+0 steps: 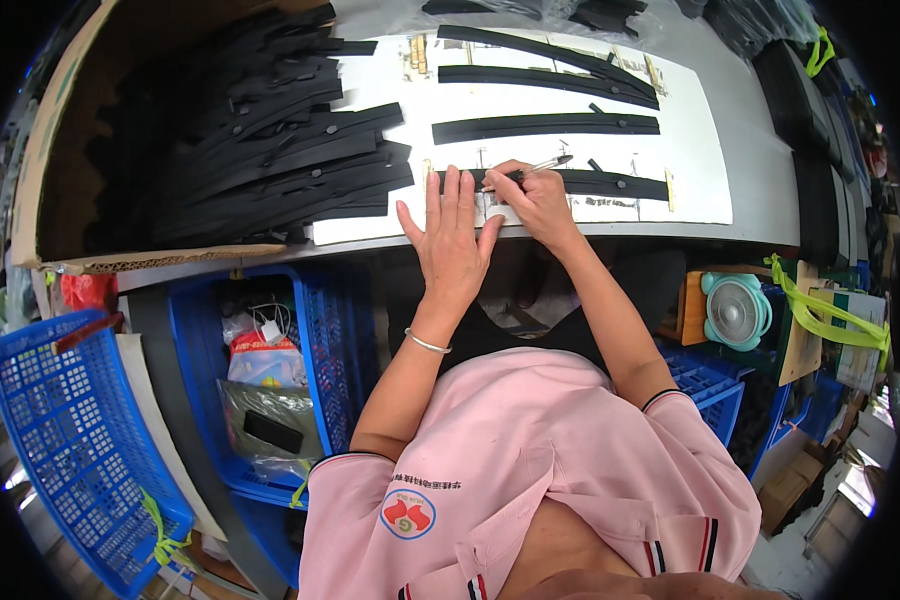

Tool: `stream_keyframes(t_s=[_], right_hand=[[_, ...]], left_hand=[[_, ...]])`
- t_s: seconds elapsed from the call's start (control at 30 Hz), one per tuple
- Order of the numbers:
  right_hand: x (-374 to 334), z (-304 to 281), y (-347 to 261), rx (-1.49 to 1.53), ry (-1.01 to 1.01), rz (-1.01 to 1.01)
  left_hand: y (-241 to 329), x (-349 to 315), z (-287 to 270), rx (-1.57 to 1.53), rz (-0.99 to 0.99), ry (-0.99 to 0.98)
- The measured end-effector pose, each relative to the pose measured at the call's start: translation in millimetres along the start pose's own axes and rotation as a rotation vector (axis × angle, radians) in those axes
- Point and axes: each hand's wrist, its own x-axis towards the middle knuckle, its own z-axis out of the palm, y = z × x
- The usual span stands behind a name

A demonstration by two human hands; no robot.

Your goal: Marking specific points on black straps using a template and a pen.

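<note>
A black fabric strip (635, 187) with a small round button-like dot lies across the near part of a white marked board (540, 101). My left hand (448, 250) rests flat on the strip's left end, fingers stretched out and thumb apart. Close beside it, my right hand (542, 208) is closed around a clear pen (552, 163). The pen's tip points down-left at the strip, but my fingers partly hide it. Farther back, another black strip (545, 127) lies straight. Beyond that, two more strips (530, 77) run side by side, one slanting.
A large heap of black strips (260, 140) spills from a cardboard box (45, 170) onto the board's left side. Dark stacked pieces (795, 110) stand at the right. Below the table are blue baskets (70, 420) and a small turquoise fan (737, 312).
</note>
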Motion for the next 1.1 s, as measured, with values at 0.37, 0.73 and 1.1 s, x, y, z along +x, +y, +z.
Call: stream_keyframes(t_s=[0.37, 0.73, 1.1], right_hand=[[-8.2, -14.6, -9.9, 0.101, 0.053, -0.044], [-17.1, -78.3, 15.7, -0.104, 0.366, 0.020], [-16.6, -77.1, 26.4, -0.183, 0.342, -0.002]], left_hand=[[0.2, 0.2, 0.5, 0.041, 0.001, -0.031], [-0.1, -0.3, -0.8, 0.037, -0.010, -0.059], [33.3, 9.4, 5.6, -0.022, 0.054, -0.042]])
